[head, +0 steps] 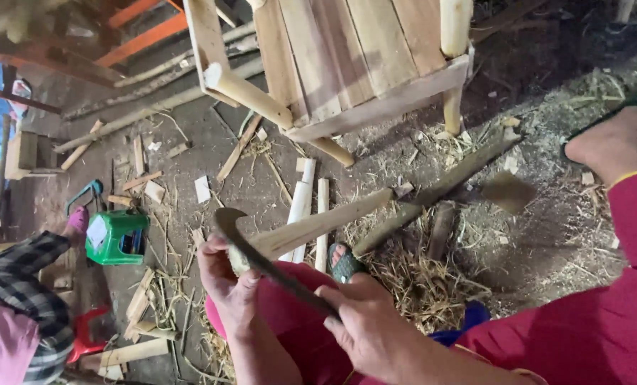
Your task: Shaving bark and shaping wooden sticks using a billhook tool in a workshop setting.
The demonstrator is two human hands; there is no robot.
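Observation:
My left hand [227, 279] grips the near end of a pale peeled wooden stick [318, 224] that slants up to the right over my knee. My right hand [365, 324] holds the handle of a dark curved knife [251, 249]; its blade lies across the stick right beside my left thumb. The stick's far end rests by a darker bark-covered branch [440, 187] lying on the ground. My foot in a green sandal [343, 262] shows under the stick, and my legs are in red trousers.
A rough wooden chair [361, 64] stands ahead. Wood offcuts, shavings and poles litter the dirt floor. A small green stool [115, 237] and another person in checked trousers [26, 285] are at the left. My other foot [611, 146] rests at the right.

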